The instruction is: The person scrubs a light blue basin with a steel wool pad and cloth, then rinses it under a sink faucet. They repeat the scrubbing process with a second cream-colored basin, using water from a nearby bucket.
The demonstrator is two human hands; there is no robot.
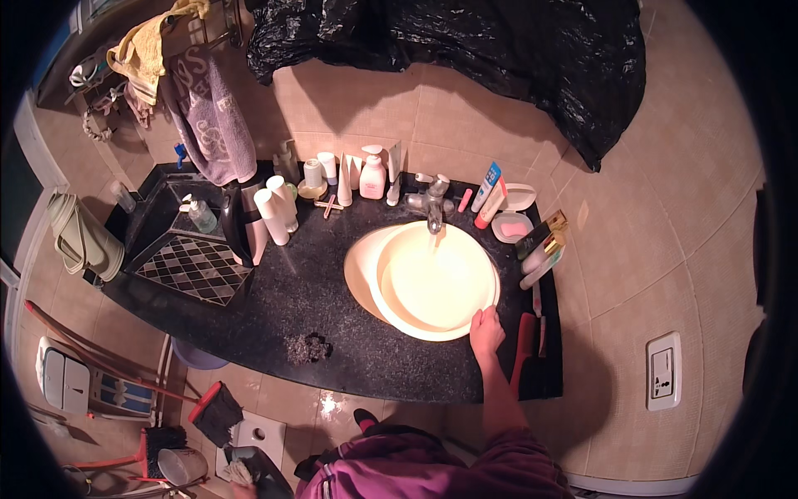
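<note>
A pale plastic basin of water sits over the oval sink, tilted or offset to its right. A thin stream runs into it from the metal faucet. My right hand grips the basin's near right rim. At the bottom left, partly cut off by the picture's edge, my left hand holds a greyish stringy bundle beside a dark bin-like container. On the black speckled countertop lies a small dark frilly bunch, perhaps a scrubber or hair tie.
Along the counter's back stand a pink pump bottle, white bottles and toothpaste tubes. A soap dish and a red comb lie right. Brooms and a white toilet pan are below left. Black plastic sheeting hangs above.
</note>
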